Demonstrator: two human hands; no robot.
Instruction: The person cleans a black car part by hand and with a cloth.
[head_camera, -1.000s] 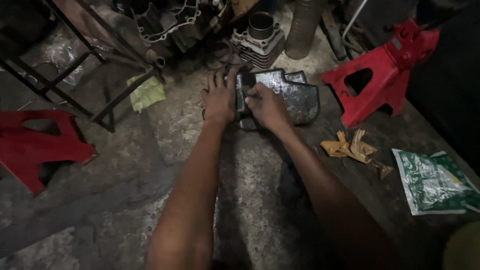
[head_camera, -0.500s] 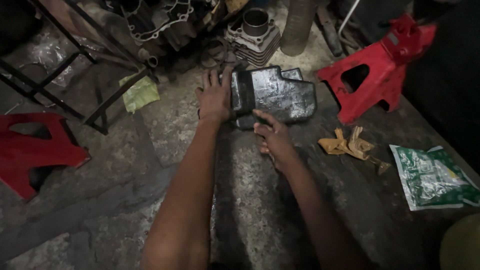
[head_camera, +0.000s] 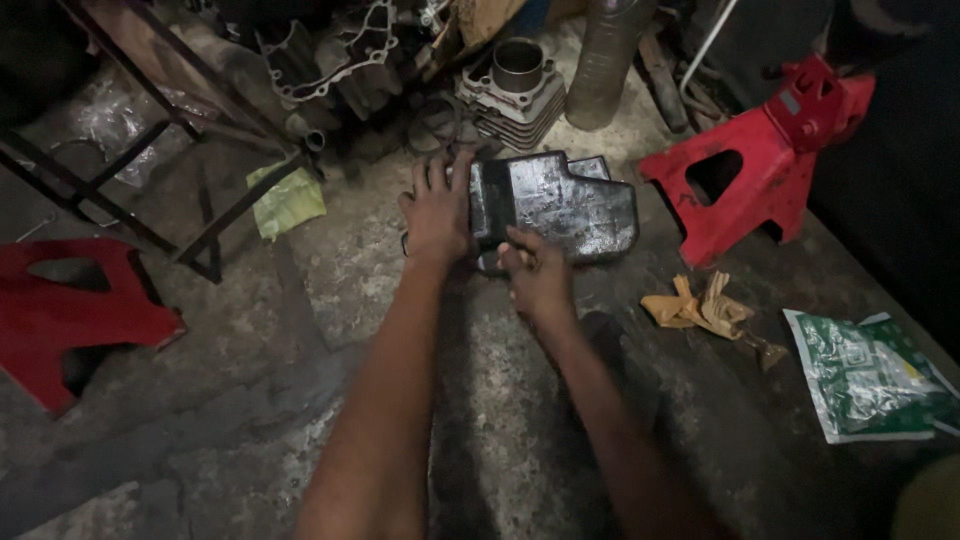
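A flat, dark, greasy metal cover (head_camera: 560, 205) lies on the stained concrete floor. My left hand (head_camera: 437, 208) rests with spread fingers against the cover's left edge, holding it steady. My right hand (head_camera: 535, 270) is at the cover's near edge with the fingers curled in, touching the rim; whether it pinches something small there I cannot tell. Both forearms reach in from the bottom of the view.
A finned engine cylinder (head_camera: 515, 90) and an engine casing (head_camera: 330, 50) stand behind the cover. Red jack stands sit at right (head_camera: 770, 165) and left (head_camera: 70, 315). A yellow rag (head_camera: 700, 308), green packet (head_camera: 870, 375), yellow-green cloth (head_camera: 288, 200) and black metal frame (head_camera: 200, 200) lie around.
My right hand slid off the top of the cover and back to its near edge. The left hand stayed at the left edge.
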